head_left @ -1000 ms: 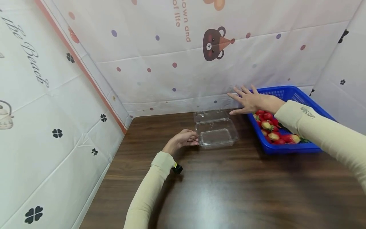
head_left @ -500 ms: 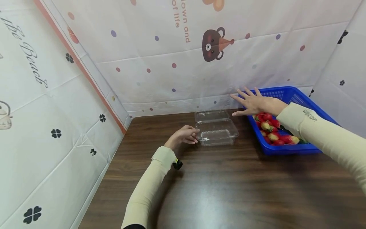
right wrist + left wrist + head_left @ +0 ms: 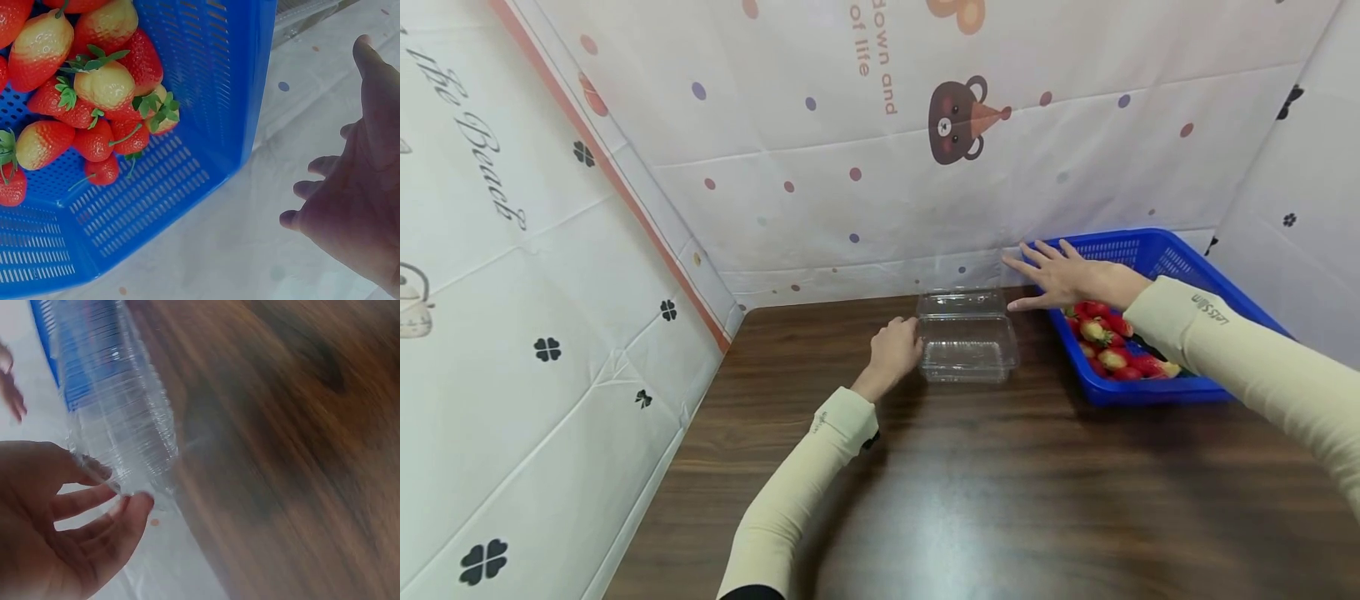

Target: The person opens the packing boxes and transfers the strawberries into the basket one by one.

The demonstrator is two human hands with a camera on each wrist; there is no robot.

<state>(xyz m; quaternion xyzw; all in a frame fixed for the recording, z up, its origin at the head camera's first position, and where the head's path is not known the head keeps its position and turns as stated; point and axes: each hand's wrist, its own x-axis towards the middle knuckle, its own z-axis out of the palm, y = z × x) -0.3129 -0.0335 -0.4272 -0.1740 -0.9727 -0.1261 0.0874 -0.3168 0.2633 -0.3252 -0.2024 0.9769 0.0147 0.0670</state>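
A clear plastic clamshell box [image 3: 966,346] stands on the wooden table with its lid [image 3: 962,302] tipped back toward the wall. My left hand [image 3: 895,346] is at the box's left end. In the left wrist view, the left thumb and fingers [image 3: 134,515] pinch the rim at a corner of the box. My right hand [image 3: 1063,275] hovers with spread fingers over the left rim of the blue plastic basket [image 3: 1093,392] and holds nothing. Inside the basket lie several red and pale yellow strawberries [image 3: 106,87] with green leaves, partly hidden by my right arm in the head view.
A printed white cloth wall [image 3: 820,208] rises right behind the box and basket. Another cloth panel [image 3: 587,400] borders the table [image 3: 925,500] on the left. Dark wood tabletop stretches in front of the box.
My left hand has turned over from palm side to back of hand at the box's end. The box has shifted slightly and straightened. My right hand has barely moved.
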